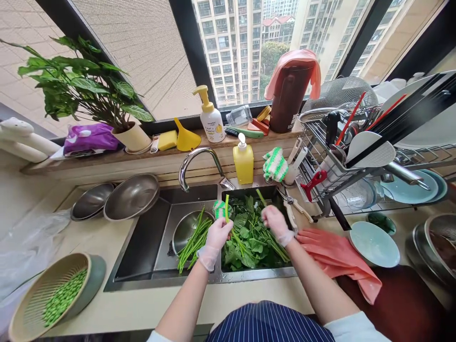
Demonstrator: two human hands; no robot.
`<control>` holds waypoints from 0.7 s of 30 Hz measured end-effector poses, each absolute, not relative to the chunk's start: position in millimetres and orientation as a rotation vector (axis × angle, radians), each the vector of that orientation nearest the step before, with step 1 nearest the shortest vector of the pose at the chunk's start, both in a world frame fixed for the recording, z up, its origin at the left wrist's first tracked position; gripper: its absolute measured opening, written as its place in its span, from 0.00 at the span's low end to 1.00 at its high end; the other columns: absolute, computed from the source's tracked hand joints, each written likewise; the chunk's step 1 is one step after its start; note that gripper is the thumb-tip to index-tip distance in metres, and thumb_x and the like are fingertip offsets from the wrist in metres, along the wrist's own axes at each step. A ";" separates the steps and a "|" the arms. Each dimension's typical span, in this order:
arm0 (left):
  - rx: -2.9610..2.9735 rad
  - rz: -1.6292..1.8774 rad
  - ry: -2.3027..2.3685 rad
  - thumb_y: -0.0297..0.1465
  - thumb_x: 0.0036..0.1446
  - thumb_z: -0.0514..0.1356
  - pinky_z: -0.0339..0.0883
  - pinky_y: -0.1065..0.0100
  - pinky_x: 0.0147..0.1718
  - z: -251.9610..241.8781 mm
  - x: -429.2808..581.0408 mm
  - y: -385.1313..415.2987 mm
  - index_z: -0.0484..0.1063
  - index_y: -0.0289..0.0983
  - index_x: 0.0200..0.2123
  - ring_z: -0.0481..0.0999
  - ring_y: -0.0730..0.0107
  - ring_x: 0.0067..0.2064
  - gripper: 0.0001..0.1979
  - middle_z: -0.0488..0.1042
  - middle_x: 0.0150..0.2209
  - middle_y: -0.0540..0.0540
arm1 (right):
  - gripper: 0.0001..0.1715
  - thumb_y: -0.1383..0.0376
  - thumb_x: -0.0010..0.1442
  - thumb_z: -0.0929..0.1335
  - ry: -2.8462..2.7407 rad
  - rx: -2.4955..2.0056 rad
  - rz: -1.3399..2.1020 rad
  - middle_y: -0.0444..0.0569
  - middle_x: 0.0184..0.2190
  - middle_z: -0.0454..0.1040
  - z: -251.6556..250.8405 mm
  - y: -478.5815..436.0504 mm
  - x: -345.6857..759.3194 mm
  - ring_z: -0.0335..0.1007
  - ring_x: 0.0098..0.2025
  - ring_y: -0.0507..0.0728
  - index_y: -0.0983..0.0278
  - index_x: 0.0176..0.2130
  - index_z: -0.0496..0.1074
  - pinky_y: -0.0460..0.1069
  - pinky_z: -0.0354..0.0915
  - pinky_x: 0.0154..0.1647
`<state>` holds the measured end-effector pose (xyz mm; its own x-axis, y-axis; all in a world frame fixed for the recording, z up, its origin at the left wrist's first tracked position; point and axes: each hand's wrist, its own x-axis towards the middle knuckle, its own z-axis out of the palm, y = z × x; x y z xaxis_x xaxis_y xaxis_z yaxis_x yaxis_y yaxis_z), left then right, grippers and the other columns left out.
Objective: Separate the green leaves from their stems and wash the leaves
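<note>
My left hand (218, 233), in a clear plastic glove, is closed on a green stem (227, 207) that stands up above its fingers. My right hand (275, 220), gloved the same way, is closed on another short piece of stem (261, 197) pointing up and left. Both hands are over the right sink basin, which is filled with leafy greens (245, 240). Left of my left hand, a bundle of trimmed stalks (197, 240) leans across a metal bowl (181, 232) in the left basin. A green-and-white scrubber (221, 209) lies just behind my left hand.
A faucet (183, 173) arches over the left basin. Behind the sink stands a yellow soap bottle (243, 164). Scissors (294, 209) and pink rubber gloves (335, 251) lie to the right, below a crowded dish rack (327, 175). A basket of green beans (94, 280) sits at left.
</note>
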<state>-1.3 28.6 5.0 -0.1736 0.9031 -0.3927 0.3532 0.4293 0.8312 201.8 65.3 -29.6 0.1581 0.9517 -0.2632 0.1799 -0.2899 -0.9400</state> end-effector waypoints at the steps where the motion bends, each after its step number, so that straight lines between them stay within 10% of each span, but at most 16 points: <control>1: 0.986 0.739 1.712 0.39 0.51 0.57 0.64 0.72 0.21 5.7 2.1 29.5 0.64 0.37 0.27 0.70 0.73 0.23 0.11 0.67 0.23 0.53 | 0.13 0.57 0.54 0.61 -1.198 -1.592 1.248 0.40 0.19 0.64 -28.7 55.8 191.3 0.56 0.19 0.49 0.63 0.25 0.64 0.43 0.54 0.20; 21: 0.846 0.856 1.580 0.47 0.52 0.56 0.65 0.74 0.18 -8.2 20.2 22.4 0.67 0.33 0.32 0.71 0.76 0.20 0.20 0.73 0.26 0.47 | 0.09 0.65 0.63 0.57 -2.417 -1.695 0.775 0.48 0.30 0.73 -31.8 18.7 157.2 0.67 0.29 0.53 0.63 0.36 0.64 0.46 0.46 0.25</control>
<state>20.2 22.4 -8.2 -0.1492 0.8699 -0.4701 0.0812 0.4846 0.8709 157.2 18.7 -31.8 -0.3802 0.9005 -0.2110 0.8554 0.2556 -0.4506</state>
